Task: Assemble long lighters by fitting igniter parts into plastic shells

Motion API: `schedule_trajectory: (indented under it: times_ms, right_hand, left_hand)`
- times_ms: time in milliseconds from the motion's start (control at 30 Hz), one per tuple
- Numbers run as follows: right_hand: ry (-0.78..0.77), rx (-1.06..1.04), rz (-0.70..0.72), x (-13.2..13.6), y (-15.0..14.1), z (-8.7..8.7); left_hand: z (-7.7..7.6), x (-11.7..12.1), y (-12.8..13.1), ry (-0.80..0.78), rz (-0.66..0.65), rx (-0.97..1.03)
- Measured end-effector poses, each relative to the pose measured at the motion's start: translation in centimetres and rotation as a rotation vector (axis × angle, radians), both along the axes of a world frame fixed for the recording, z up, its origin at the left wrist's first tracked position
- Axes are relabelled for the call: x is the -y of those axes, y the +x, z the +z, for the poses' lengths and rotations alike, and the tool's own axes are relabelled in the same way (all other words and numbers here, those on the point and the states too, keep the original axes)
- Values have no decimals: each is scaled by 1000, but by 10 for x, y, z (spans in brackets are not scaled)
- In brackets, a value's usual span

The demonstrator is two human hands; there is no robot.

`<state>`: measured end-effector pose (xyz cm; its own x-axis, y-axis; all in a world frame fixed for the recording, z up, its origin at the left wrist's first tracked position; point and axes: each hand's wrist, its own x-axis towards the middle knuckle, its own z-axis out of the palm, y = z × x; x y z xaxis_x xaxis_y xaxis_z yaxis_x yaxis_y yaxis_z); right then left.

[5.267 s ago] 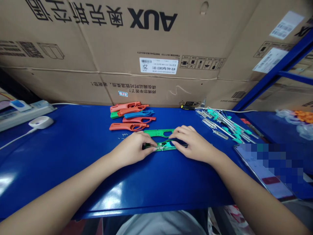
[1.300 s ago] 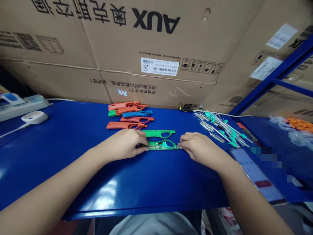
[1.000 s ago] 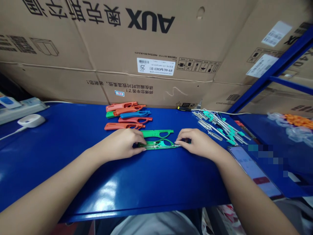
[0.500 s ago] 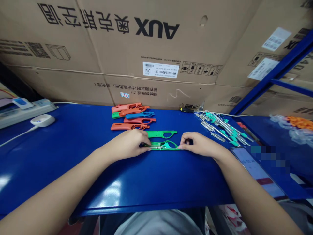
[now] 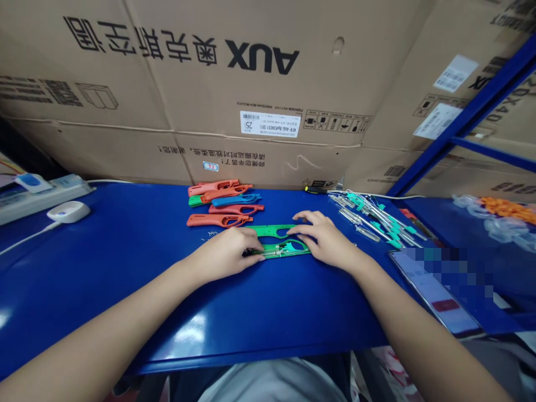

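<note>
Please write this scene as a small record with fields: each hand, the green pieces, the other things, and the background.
Left hand: grips left end of front green half
Right hand: fingers at right end of the green halves; grip unclear
Front green half: small parts inside
Rear green half: lies just behind the front one
Left pile: orange-red, blue and green casings
Right pile: metal rods with teal parts
Far right: phone
Background: printed cardboard
</note>
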<state>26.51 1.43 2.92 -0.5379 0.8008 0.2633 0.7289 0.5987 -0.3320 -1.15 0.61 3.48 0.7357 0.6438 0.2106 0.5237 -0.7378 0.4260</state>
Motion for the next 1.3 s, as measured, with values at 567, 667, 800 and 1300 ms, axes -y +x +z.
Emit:
schedule_trajectory:
  times_ms: [567,667,800,1300]
  right_hand:
    - [-266,-524,-233,-4,2,0]
    - [-457,-771,-217,-3,-3,3]
    - [-649,-821,-133,0,-1,7]
    - [-252,-197,176,8,7,10]
  left_hand:
    - [5,0,1,236,63,156]
    - [3,-2,1,390,75,161]
    - [-2,-5,0,401,61,144]
    - [-5,4,7,152,10,76]
